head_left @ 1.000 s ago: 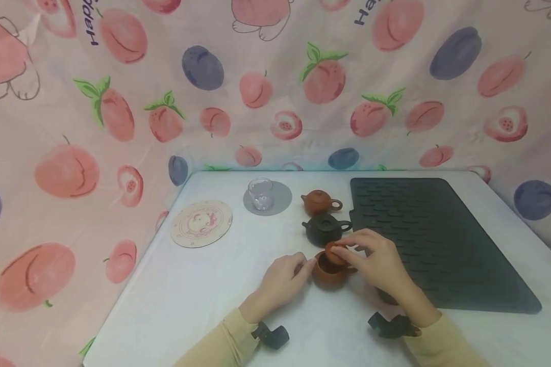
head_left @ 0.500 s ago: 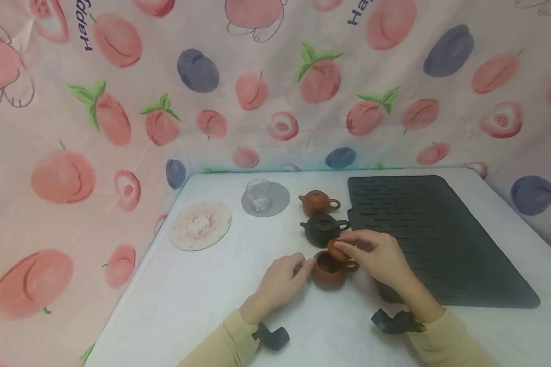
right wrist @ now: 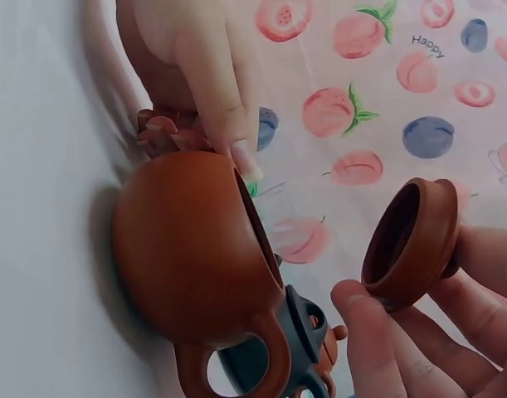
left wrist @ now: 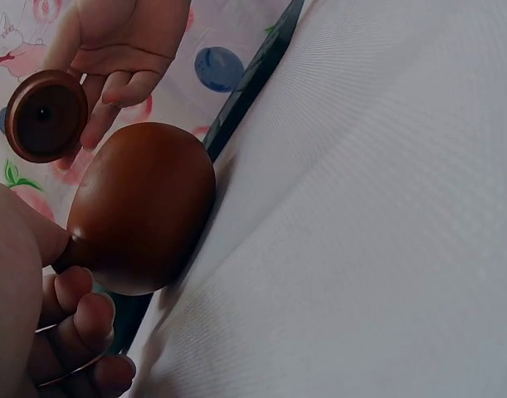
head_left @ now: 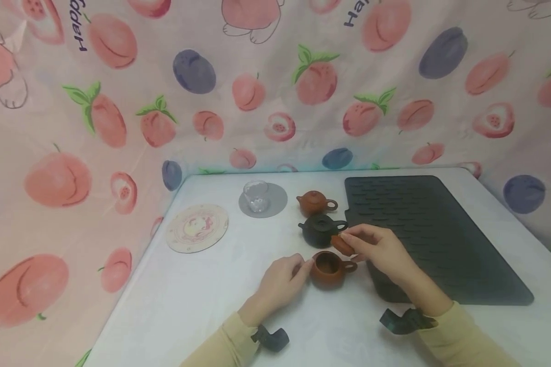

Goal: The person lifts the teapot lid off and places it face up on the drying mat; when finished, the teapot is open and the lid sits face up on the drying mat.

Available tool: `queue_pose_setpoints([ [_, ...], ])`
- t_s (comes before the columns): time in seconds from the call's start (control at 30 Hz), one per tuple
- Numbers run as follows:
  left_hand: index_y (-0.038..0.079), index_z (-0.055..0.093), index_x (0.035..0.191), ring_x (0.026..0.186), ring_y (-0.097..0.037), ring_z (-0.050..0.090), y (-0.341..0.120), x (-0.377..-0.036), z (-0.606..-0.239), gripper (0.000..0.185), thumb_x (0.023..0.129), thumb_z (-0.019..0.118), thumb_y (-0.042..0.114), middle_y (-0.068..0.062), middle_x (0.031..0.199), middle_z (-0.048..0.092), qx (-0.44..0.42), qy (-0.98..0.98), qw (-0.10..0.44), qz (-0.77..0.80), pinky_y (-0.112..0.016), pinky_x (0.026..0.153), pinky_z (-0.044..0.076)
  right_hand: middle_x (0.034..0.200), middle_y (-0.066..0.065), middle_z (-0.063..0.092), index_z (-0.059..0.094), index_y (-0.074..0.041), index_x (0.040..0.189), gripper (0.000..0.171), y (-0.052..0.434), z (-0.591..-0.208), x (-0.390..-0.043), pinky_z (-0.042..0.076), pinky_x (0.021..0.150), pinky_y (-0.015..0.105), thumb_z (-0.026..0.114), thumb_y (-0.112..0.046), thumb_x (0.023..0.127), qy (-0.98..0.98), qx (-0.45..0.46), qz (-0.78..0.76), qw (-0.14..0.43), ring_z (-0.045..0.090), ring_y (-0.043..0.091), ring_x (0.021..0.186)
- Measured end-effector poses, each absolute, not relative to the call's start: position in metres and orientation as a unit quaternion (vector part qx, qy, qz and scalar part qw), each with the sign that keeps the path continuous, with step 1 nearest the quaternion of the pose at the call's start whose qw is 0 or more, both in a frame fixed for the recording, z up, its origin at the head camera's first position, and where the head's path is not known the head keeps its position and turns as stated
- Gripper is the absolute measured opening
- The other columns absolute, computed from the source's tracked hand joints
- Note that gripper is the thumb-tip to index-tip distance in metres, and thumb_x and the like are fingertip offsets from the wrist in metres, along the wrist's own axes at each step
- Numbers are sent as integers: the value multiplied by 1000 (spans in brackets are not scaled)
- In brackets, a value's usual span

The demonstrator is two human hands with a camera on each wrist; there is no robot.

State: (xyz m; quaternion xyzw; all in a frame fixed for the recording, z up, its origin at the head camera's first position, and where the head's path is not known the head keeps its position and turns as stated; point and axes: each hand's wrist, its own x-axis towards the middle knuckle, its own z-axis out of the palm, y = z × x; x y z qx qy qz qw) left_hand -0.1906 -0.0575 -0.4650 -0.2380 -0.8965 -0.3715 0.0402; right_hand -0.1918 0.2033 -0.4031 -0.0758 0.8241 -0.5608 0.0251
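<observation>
A reddish-brown clay teapot (head_left: 327, 275) stands uncovered on the white table, its dark inside showing. My left hand (head_left: 279, 281) holds it at the spout, thumb and fingertips about the spout in the left wrist view. Just above and right of the opening, my right hand (head_left: 382, 252) pinches the teapot lid (head_left: 342, 245) by its knob, tilted and apart from the pot. The lid's underside (left wrist: 46, 116) faces the left wrist camera. In the right wrist view, the pot's handle (right wrist: 274, 365) points toward the right hand, which does not touch it.
Directly behind stand a black teapot (head_left: 320, 231) and another brown teapot (head_left: 314, 203), both lidded. A ribbed dark mat (head_left: 422, 239) covers the right side. A clear glass cup (head_left: 256, 196) sits on a grey round coaster (head_left: 275, 200), with a patterned disc (head_left: 197, 228) to its left.
My right hand has lifted the lid off the teapot's opening and moved it up and right, uncovering the mouth and handle. The left hand has stayed at the spout.
</observation>
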Motion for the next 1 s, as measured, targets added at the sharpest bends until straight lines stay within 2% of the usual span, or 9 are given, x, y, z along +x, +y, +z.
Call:
queue_pose_setpoints([
  [0.33, 25, 59, 78, 63, -8, 50, -60, -194, -469, 40, 108, 48, 49, 12, 64, 51, -239, -894, 33, -377, -25, 59, 40, 124, 17, 67, 62, -3, 123, 46, 207, -401, -190, 59, 80, 38, 63, -44, 103, 784, -62, -612, 87, 73, 28, 103],
  [0.53, 25, 56, 74, 61, -7, 48, -60, -192, -469, 42, 108, 48, 50, 12, 62, 48, -241, -891, 32, -384, -24, 57, 38, 120, 21, 66, 58, 0, 125, 47, 212, -404, -189, 58, 84, 38, 59, -42, 105, 729, -37, -672, 122, 72, 29, 105],
  [0.73, 24, 56, 74, 61, -7, 46, -61, -191, -469, 42, 107, 49, 49, 11, 61, 47, -236, -889, 36, -390, -24, 57, 37, 111, 10, 72, 59, -6, 126, 35, 217, -402, -189, 57, 81, 32, 56, -36, 108, 678, -44, -720, 142, 74, 23, 101],
  [0.9, 23, 55, 74, 60, -7, 46, -61, -190, -469, 42, 107, 50, 48, 12, 61, 46, -237, -887, 40, -394, -24, 56, 37, 114, 6, 72, 65, -17, 127, 24, 217, -401, -191, 57, 84, 32, 53, -29, 110, 622, -60, -762, 168, 73, 23, 101],
  [1.0, 23, 55, 74, 60, -6, 46, -60, -190, -468, 42, 107, 51, 47, 12, 61, 46, -239, -887, 42, -393, -24, 56, 36, 116, 4, 72, 69, -23, 125, 23, 216, -400, -191, 57, 86, 33, 51, -27, 111, 590, -57, -785, 179, 73, 23, 101],
])
